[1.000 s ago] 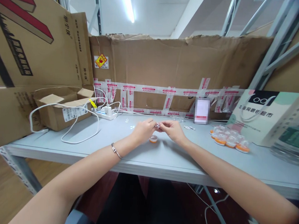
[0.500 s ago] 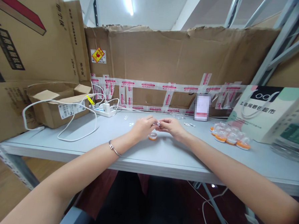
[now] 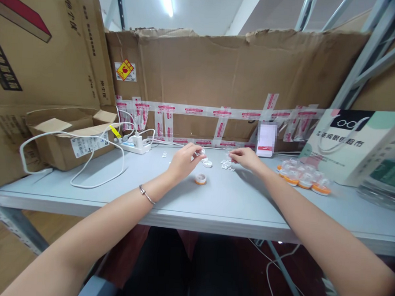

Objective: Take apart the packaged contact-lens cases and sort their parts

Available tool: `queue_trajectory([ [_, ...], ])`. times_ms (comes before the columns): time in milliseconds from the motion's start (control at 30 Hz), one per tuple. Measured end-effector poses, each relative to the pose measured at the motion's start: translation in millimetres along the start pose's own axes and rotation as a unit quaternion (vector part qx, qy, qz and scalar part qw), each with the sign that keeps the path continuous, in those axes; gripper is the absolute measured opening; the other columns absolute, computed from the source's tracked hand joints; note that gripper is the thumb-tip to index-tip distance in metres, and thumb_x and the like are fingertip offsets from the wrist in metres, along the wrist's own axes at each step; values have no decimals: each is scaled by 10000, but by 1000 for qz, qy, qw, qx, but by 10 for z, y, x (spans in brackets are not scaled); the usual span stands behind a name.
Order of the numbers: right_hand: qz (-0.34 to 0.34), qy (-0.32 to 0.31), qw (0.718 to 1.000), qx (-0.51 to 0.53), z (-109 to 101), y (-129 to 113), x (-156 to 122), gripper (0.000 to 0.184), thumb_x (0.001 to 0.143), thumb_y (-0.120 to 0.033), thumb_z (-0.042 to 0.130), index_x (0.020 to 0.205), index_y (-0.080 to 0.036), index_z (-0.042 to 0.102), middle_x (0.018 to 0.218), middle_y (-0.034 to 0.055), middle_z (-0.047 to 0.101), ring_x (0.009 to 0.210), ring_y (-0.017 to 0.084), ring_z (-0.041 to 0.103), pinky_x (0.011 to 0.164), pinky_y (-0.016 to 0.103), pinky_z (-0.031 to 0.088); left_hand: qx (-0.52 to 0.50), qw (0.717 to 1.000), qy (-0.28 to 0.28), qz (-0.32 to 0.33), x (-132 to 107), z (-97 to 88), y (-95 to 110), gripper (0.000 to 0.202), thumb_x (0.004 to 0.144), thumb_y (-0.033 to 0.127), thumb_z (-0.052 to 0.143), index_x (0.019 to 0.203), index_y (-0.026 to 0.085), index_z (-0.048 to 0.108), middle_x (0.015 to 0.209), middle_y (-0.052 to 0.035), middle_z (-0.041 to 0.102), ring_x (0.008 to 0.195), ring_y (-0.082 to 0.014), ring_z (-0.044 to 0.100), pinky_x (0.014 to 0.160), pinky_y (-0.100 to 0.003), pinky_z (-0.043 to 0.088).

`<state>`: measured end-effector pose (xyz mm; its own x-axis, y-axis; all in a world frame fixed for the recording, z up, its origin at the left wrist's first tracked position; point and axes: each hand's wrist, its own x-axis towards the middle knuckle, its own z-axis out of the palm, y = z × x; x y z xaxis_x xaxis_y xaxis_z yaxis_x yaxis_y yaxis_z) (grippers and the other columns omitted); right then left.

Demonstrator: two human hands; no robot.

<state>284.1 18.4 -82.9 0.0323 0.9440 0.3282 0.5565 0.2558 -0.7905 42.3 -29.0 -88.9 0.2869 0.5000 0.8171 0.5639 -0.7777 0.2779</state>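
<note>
My left hand point(image 3: 183, 161) is closed in a pinch around a small white round piece point(image 3: 201, 152), held just above the table. Just below its fingertips lies a white ring-shaped piece point(image 3: 207, 164). My right hand point(image 3: 247, 158) has thumb and forefinger together at a small clear piece point(image 3: 228, 154), too small to make out well. Beside those fingertips is a loose group of small white plastic parts point(image 3: 227, 165). Nearer to me, between the hands, stands a small round cup with an orange base point(image 3: 200, 179).
Clear-topped round containers with orange bases point(image 3: 303, 176) cluster at right, before a printed paper bag point(image 3: 343, 147) and a large clear bottle point(image 3: 388, 180). A phone point(image 3: 266, 140) leans at the back. At left are an open carton point(image 3: 68, 145), a power strip point(image 3: 136, 147) and white cables.
My hands were together over the orange-based cup and have moved apart. The right hand has gone right to the clear piece; the left still holds the small white piece. The view has shifted slightly.
</note>
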Motion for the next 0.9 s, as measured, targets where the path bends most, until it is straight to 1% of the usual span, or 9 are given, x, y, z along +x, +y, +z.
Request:
queue_trajectory([
  [200, 15, -35, 996, -85, 62, 89, 5, 30, 530, -155, 695, 540, -176, 676, 454, 10, 591, 502, 168, 559, 569, 296, 420, 28, 999, -30, 3, -9, -12, 16, 105, 806, 236, 568, 883, 166, 582, 792, -8, 552, 687, -100, 536, 647, -213, 428],
  [333, -6, -10, 996, -85, 67, -52, -67, 148, 579, -258, 700, 695, -166, 689, 548, 24, 610, 603, 184, 586, 619, 301, 435, 43, 998, -40, 16, -18, -4, 32, 122, 801, 243, 577, 891, 161, 587, 782, -4, 540, 677, -99, 523, 646, -213, 420],
  [400, -33, -31, 998, -41, 106, -183, -158, 256, 673, -382, 634, 809, -168, 672, 650, 30, 637, 658, 168, 595, 651, 292, 451, 56, 997, -50, 25, -26, 3, 44, 133, 797, 256, 583, 887, 158, 591, 772, -3, 537, 667, -100, 515, 645, -216, 418],
  [467, -74, -103, 990, 61, 185, -327, -279, 328, 733, -458, 566, 868, -170, 643, 736, 32, 652, 697, 146, 599, 688, 286, 465, 62, 995, -59, 41, -35, 13, 59, 142, 799, 264, 583, 891, 157, 594, 754, -1, 533, 661, -101, 514, 646, -214, 418],
  [533, -109, -169, 966, 164, 286, -450, -398, 327, 718, -455, 599, 870, -166, 619, 769, 30, 656, 701, 130, 597, 710, 287, 469, 63, 994, -64, 59, -47, 21, 73, 134, 805, 269, 575, 871, 155, 600, 731, 0, 526, 654, -101, 512, 637, -210, 418],
  [600, -119, -182, 953, 212, 380, -526, -479, 315, 668, -419, 666, 839, -163, 600, 743, 17, 654, 666, 117, 586, 695, 287, 469, 61, 994, -62, 68, -57, 26, 84, 132, 810, 276, 570, 845, 154, 604, 716, 1, 521, 648, -100, 512, 629, -206, 419],
  [733, -112, -156, 959, 206, 438, -513, -432, 298, 631, -390, 701, 796, -164, 597, 683, 7, 646, 626, 114, 578, 658, 282, 480, 37, 995, -54, 74, -56, 21, 87, 159, 799, 269, 586, 917, 162, 587, 759, -6, 553, 683, -101, 532, 659, -208, 433],
  [800, -89, -87, 977, 174, 359, -420, -298, 276, 630, -381, 700, 778, -165, 612, 693, 17, 652, 638, 122, 591, 660, 279, 491, 27, 995, -54, 82, -43, 9, 78, 225, 796, 276, 590, 987, 162, 558, 807, -18, 572, 737, -113, 546, 694, -221, 440],
  [900, -33, 54, 990, 125, 98, -163, -39, 211, 663, -347, 669, 750, -162, 614, 704, 35, 650, 640, 128, 596, 664, 281, 499, 37, 994, -54, 90, -19, -16, 58, 230, 816, 307, 556, 988, 155, 542, 831, -37, 576, 792, -135, 549, 728, -249, 442],
])
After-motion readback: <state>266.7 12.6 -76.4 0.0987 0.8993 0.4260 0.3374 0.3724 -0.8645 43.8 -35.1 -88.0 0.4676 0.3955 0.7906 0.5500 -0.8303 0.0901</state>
